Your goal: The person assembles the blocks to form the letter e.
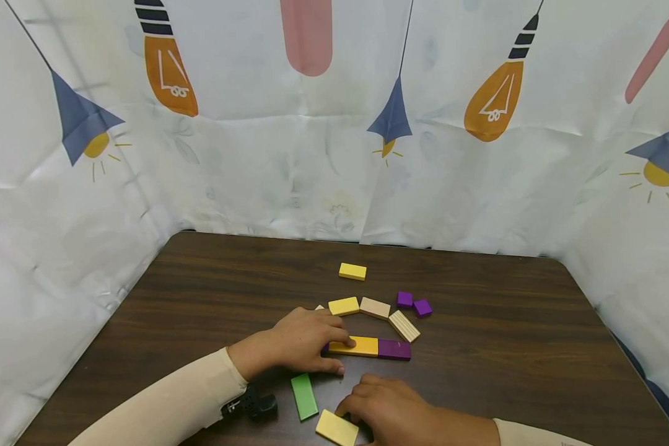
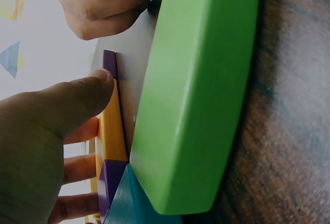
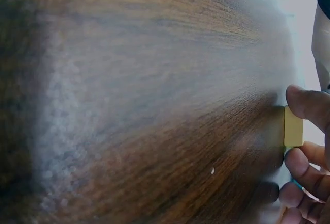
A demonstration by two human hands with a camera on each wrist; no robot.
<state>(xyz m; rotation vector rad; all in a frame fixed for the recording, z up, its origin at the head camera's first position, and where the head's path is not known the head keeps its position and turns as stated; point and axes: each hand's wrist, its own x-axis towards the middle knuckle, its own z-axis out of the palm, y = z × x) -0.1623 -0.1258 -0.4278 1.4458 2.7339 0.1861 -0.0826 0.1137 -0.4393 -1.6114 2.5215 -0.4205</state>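
Note:
My left hand (image 1: 306, 344) reaches over a row of blocks, an index fingertip resting on the orange block (image 1: 362, 347). A purple block (image 1: 394, 350) adjoins its right end; another purple block (image 2: 109, 180), mostly covered by the hand in the head view, meets the other end. The left thumb is held apart from the fingers, on the near side of the row. Close to that wrist lie a green block (image 1: 304, 397) and a teal block (image 2: 126, 203). Between thumb and fingers, my right hand (image 1: 390, 409) pinches a pale yellow block (image 1: 337, 427) at the table's near side.
Behind the row, a yellow block (image 1: 344, 306), a plain wooden block (image 1: 375, 308) and a ridged wooden block (image 1: 404, 326) form a curve. Two small purple cubes (image 1: 405, 300) sit to their right. Farther back lies another yellow block (image 1: 352, 271) on the dark wooden table (image 1: 496, 322).

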